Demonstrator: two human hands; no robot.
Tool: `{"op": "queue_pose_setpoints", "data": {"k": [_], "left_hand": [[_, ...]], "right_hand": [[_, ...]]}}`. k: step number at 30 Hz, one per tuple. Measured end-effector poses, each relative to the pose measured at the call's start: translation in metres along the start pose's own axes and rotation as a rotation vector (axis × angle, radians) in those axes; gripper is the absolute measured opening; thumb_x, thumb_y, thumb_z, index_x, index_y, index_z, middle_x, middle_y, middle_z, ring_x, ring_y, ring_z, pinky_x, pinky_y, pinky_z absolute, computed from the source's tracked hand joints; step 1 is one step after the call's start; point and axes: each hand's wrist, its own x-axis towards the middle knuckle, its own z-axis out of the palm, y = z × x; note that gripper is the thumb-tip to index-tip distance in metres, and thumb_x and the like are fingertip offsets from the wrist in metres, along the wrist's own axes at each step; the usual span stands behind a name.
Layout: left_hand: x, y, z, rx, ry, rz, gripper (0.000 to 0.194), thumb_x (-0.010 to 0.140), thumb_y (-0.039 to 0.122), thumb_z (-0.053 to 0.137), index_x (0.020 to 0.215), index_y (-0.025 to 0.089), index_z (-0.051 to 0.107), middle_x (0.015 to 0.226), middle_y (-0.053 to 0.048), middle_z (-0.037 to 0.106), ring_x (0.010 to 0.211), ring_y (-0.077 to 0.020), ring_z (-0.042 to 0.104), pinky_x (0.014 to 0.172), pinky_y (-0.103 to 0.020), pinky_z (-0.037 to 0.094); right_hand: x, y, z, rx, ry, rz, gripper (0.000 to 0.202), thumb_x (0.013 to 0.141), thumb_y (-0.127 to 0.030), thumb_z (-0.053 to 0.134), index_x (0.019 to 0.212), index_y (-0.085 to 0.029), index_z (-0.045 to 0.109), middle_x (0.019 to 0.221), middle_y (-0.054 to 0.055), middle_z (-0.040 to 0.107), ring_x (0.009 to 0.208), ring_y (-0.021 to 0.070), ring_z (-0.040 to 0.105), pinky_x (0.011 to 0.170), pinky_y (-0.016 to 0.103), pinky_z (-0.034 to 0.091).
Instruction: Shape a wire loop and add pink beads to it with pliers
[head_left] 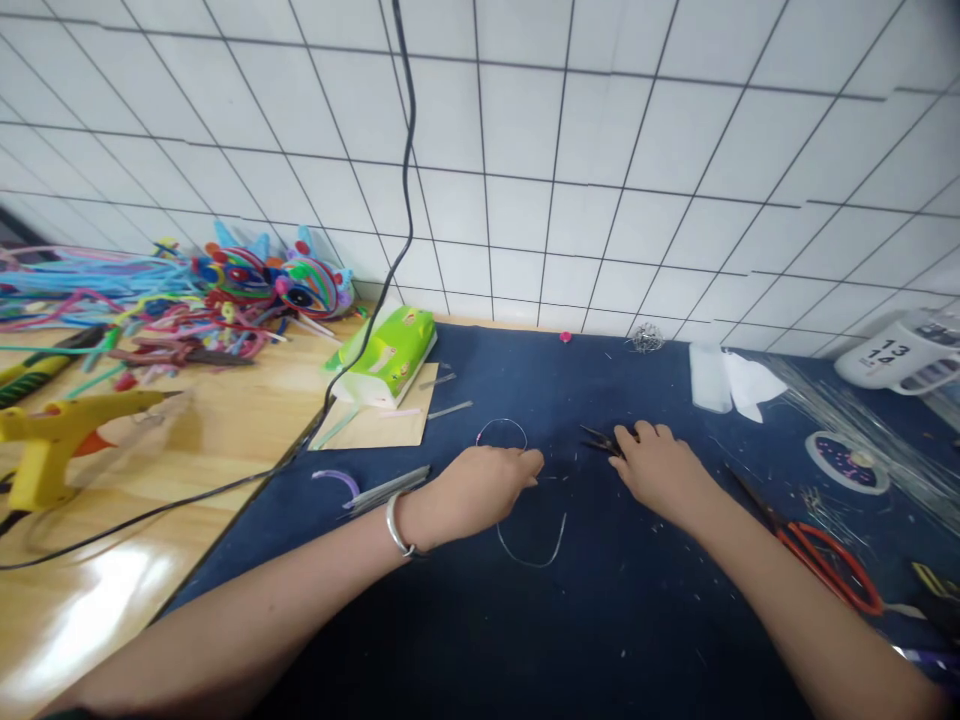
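On the table point(637, 620), my left hand point(480, 490) pinches the thin wire point(531, 566) near centre; my right hand's point(664, 475) fingers grip pliers point(598, 438) farther right. I'd steady the wire, squeezing gently.

The person's left arm point(270, 610) slants toward 2 o'clock, the left hand point(476, 492) back-up, fingers curled into a pinch toward 3 o'clock. The right arm point(787, 590) angles between 10 and 11 o'clock; the right hand point(664, 472) arches palm-down, fingers bent, apart from the left.
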Motion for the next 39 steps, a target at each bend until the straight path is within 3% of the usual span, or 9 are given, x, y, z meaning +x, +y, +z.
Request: {"op": "queue_pose_setpoints", "data": {"k": [6, 10, 14, 16, 18, 22, 25, 31, 39], "left_hand": [[0.007, 0.009, 0.008, -0.707, 0.073, -0.109, 0.014, 0.088, 0.022, 0.034, 0.083, 0.018, 0.047, 0.070, 0.001, 0.056, 0.053, -0.0079, 0.054, 0.050, -0.019, 0.041], [0.007, 0.022, 0.016, -0.971, 0.079, -0.151, 0.016, 0.088, 0.027, 0.036, 0.080, 0.018, 0.046, 0.066, 0.003, 0.050, 0.048, -0.0063, 0.051, 0.045, -0.017, 0.038], [0.006, 0.030, 0.028, -1.181, 0.142, -0.205, 0.015, 0.088, 0.031, 0.036, 0.084, 0.019, 0.045, 0.071, 0.003, 0.049, 0.045, -0.0045, 0.046, 0.040, -0.015, 0.036], [0.006, 0.031, 0.033, -1.242, 0.168, -0.230, 0.017, 0.089, 0.034, 0.036, 0.087, 0.019, 0.044, 0.071, 0.003, 0.050, 0.044, -0.0041, 0.045, 0.038, -0.015, 0.034], [0.007, 0.031, 0.036, -1.277, 0.185, -0.246, 0.018, 0.089, 0.035, 0.035, 0.088, 0.019, 0.044, 0.072, 0.003, 0.050, 0.042, -0.0037, 0.044, 0.037, -0.015, 0.033], [0.009, 0.030, 0.035, -1.357, 0.229, -0.230, 0.018, 0.089, 0.034, 0.036, 0.086, 0.018, 0.043, 0.071, 0.003, 0.050, 0.040, -0.0028, 0.041, 0.037, -0.015, 0.031], [0.010, 0.031, 0.034, -1.414, 0.252, -0.220, 0.017, 0.088, 0.034, 0.038, 0.085, 0.018, 0.042, 0.069, 0.004, 0.049, 0.039, -0.0028, 0.040, 0.037, -0.016, 0.031], [0.011, 0.032, 0.033, -1.442, 0.266, -0.241, 0.017, 0.087, 0.034, 0.042, 0.084, 0.017, 0.042, 0.066, 0.005, 0.047, 0.040, -0.0031, 0.040, 0.039, -0.017, 0.031], [0.011, 0.029, 0.039, -1.383, 0.276, -0.202, 0.017, 0.089, 0.033, 0.038, 0.084, 0.017, 0.042, 0.071, 0.003, 0.049, 0.043, -0.0031, 0.041, 0.041, -0.017, 0.031]], "right_hand": [[-0.008, -0.012, 0.009, 0.093, 0.159, 0.034, 0.026, 0.085, -0.025, 0.037, 0.099, -0.012, 0.054, 0.086, 0.016, 0.051, 0.083, 0.0290, 0.048, 0.067, 0.041, 0.038], [-0.009, -0.011, 0.010, 0.195, 0.186, 0.035, 0.021, 0.084, -0.024, 0.038, 0.082, -0.011, 0.054, 0.082, 0.014, 0.051, 0.081, 0.0262, 0.049, 0.070, 0.040, 0.039], [-0.015, -0.019, -0.002, 0.384, 0.210, -0.023, 0.025, 0.088, -0.024, 0.029, 0.091, -0.014, 0.051, 0.087, 0.010, 0.053, 0.083, 0.0192, 0.051, 0.076, 0.034, 0.043], [-0.020, -0.027, -0.011, 0.969, 0.157, 0.039, 0.027, 0.090, -0.030, 0.027, 0.096, -0.016, 0.049, 0.089, 0.008, 0.054, 0.082, 0.0173, 0.054, 0.075, 0.033, 0.046], [-0.025, -0.034, -0.020, 1.500, -0.018, 0.194, 0.033, 0.090, -0.041, 0.024, 0.097, -0.018, 0.047, 0.086, 0.006, 0.053, 0.077, 0.0171, 0.056, 0.064, 0.033, 0.050], [-0.030, -0.041, -0.033, 1.986, -0.340, 0.267, 0.035, 0.088, -0.048, 0.031, 0.095, -0.019, 0.049, 0.091, 0.006, 0.053, 0.075, 0.0170, 0.057, 0.063, 0.038, 0.051], [-0.030, -0.041, -0.037, 1.857, -0.379, 0.148, 0.029, 0.087, -0.043, 0.039, 0.099, -0.020, 0.052, 0.092, 0.006, 0.055, 0.078, 0.0165, 0.056, 0.069, 0.038, 0.050], [-0.029, -0.037, -0.030, 1.083, 0.106, -0.035, 0.029, 0.088, -0.033, 0.039, 0.113, -0.023, 0.051, 0.100, 0.005, 0.055, 0.096, 0.0168, 0.050, 0.088, 0.036, 0.040], [-0.029, -0.040, -0.025, 0.838, 0.132, -0.069, 0.027, 0.088, -0.032, 0.039, 0.108, -0.020, 0.053, 0.088, 0.005, 0.055, 0.086, 0.0166, 0.052, 0.078, 0.032, 0.044]]}}
